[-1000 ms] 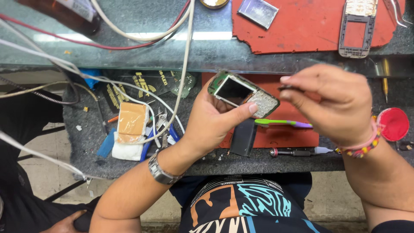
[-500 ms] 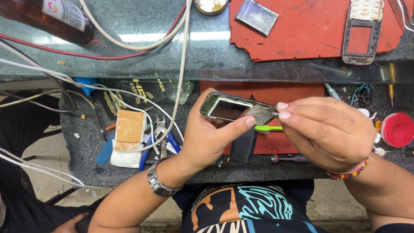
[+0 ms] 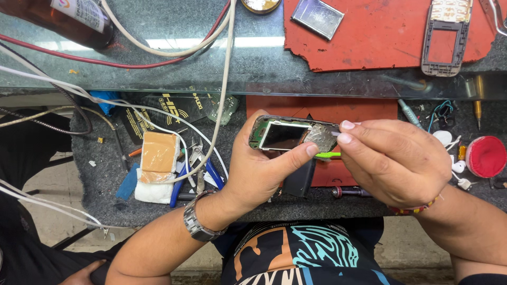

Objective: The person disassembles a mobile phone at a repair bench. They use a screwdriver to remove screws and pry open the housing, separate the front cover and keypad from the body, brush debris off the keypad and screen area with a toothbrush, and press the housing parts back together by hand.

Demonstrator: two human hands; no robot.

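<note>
So the left hand [image 3: 264, 169] has its fingers wrapped around a stripped-down phone [image 3: 288, 134], screen facing up, held just above the front edge of the tabletop [image 3: 95, 200]. Right hand [image 3: 393, 158] is pinched shut at the phone's right end, fingertips on a grey metal bit there; can't tell what exactly it grips. A green-handled tool [image 3: 328, 155] pokes out under them. Blue-handled pliers [image 3: 198, 169] and a taped sponge block [image 3: 157, 158] sit off to the left, a red cap [image 3: 486, 157] far right.
</note>
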